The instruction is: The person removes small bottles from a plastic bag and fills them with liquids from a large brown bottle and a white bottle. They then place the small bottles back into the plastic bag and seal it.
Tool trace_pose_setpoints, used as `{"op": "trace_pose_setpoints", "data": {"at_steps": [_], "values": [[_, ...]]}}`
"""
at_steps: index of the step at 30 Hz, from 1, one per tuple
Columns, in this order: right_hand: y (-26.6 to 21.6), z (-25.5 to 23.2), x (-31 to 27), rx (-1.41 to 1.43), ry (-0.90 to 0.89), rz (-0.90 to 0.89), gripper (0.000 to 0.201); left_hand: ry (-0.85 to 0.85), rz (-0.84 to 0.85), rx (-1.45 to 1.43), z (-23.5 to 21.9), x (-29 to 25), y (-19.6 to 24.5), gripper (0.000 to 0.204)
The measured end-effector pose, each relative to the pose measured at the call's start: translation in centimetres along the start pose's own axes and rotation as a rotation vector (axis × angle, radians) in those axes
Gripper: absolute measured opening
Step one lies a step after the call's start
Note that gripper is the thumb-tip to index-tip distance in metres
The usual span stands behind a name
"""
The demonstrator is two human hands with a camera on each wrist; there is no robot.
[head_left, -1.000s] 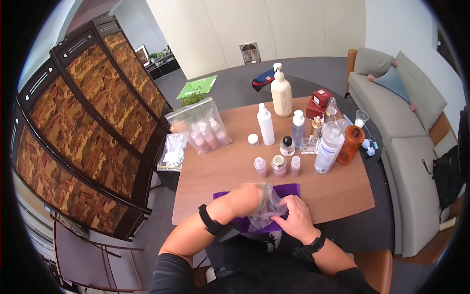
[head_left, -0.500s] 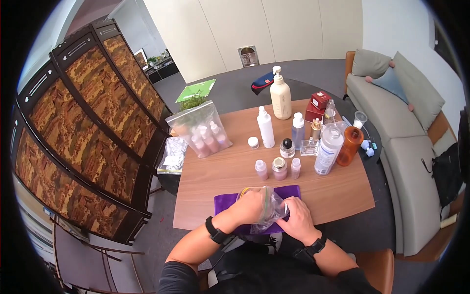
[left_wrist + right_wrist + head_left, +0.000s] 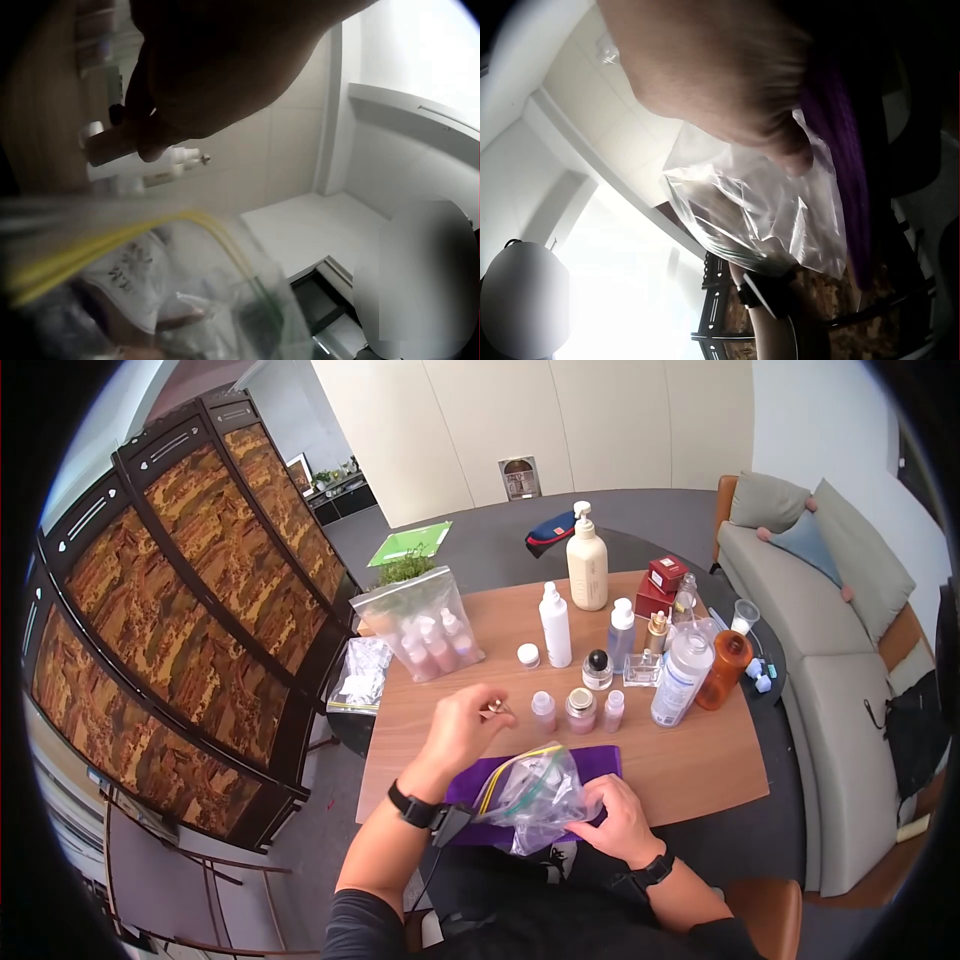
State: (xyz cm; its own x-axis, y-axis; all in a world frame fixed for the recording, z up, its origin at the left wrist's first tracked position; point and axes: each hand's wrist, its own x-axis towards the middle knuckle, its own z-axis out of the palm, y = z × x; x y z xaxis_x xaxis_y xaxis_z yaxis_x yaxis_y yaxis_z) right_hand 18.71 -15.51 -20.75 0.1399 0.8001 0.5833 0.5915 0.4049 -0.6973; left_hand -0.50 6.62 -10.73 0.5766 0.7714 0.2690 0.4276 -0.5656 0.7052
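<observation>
A clear zip bag [image 3: 530, 785] with a yellow-edged mouth lies over a purple cloth [image 3: 468, 785] at the table's near edge. My right hand [image 3: 622, 820] pinches the bag's right side; in the right wrist view its thumb [image 3: 795, 159] presses the crinkled plastic [image 3: 742, 202]. My left hand [image 3: 462, 730] is raised above the table, left of the small pink bottles, its fingers loosely bent with nothing clearly visible between them. White printing shows on the bag [image 3: 127, 274] in the left wrist view. Closest to the left hand stands a small pink bottle [image 3: 543, 712].
Beside it are a pink jar [image 3: 581, 712] and another small bottle [image 3: 614, 712]. Further back stand a white bottle [image 3: 555, 630], a cream pump bottle [image 3: 588, 570], a clear bottle [image 3: 682, 685] and an amber bottle [image 3: 725, 670]. A filled zip bag [image 3: 425, 630] stands at the left.
My left hand has come out of the bag's mouth and moved up and left over the table. The right hand keeps its hold on the bag, whose mouth now shows.
</observation>
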Motion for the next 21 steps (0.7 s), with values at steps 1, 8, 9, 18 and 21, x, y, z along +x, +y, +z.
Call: {"op": "trace_pose_setpoints", "data": {"at_steps": [1, 8, 9, 18, 21], "values": [[0.1, 0.0, 0.0, -0.003, 0.003, -0.003, 0.049, -0.037, 0.037, 0.059, 0.9, 0.2, -0.4, 0.034], [0.5, 0.3, -0.3, 0.046, 0.005, 0.03, 0.049, -0.201, 0.045, 0.191, 3.5, 1.5, -2.3, 0.042], [0.5, 0.4, -0.3, 0.039, 0.009, 0.022, 0.049, -0.195, 0.041, 0.19, 3.7, 1.4, -2.7, 0.042], [0.4, 0.6, -0.4, -0.008, 0.036, 0.013, 0.05, -0.049, 0.295, 0.241, 0.9, -0.1, -2.9, 0.046], [0.5, 0.6, -0.6, 0.006, 0.057, 0.043, 0.052, -0.009, 0.116, 0.134, -2.7, -2.1, -1.0, 0.057]]}}
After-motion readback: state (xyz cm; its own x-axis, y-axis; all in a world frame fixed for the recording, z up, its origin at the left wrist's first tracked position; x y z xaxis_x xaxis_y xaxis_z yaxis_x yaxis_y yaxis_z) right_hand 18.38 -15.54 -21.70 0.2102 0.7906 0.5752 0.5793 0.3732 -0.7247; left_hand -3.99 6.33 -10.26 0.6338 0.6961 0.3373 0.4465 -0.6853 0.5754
